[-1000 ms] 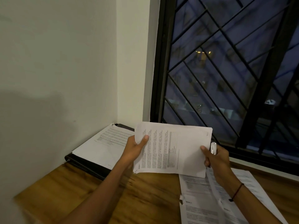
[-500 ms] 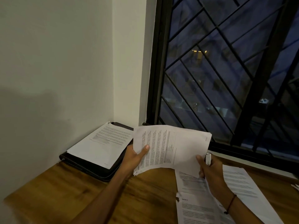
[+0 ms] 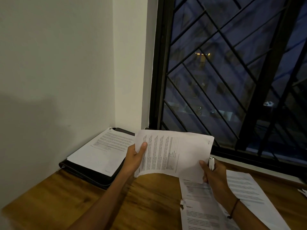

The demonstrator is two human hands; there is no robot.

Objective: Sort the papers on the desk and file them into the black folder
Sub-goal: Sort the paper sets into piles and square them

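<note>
Printed sheets (image 3: 172, 153), a thin sheaf of them, hang in the air above the wooden desk (image 3: 146, 205), just in front of the barred window (image 3: 232, 72). The left hand (image 3: 134, 157) grips the sheaf's left edge, thumb laid across the printed face and the fingers curled behind it. The right hand (image 3: 214, 173) pinches the lower right corner with its thumb on top, and the same hand also holds a small silver stapler (image 3: 211, 163) upright against its fingers. Between the two hands the bottom edge of the sheaf bows upward.

The black folder (image 3: 93, 173) lies on the desk to the left of the held sheaf, pushed into the corner where the white wall (image 3: 58, 63) meets the window frame. It carries a printed page (image 3: 103, 151) with a staple at its far corner; that page covers most of the folder, so whether the folder is open or closed I cannot tell.

More loose papers (image 3: 245, 196) lie on the desk below and to the right of the held sheaf, partly under the right forearm, overlapping one another. A dark cord bracelet (image 3: 234, 208) circles the right wrist.
</note>
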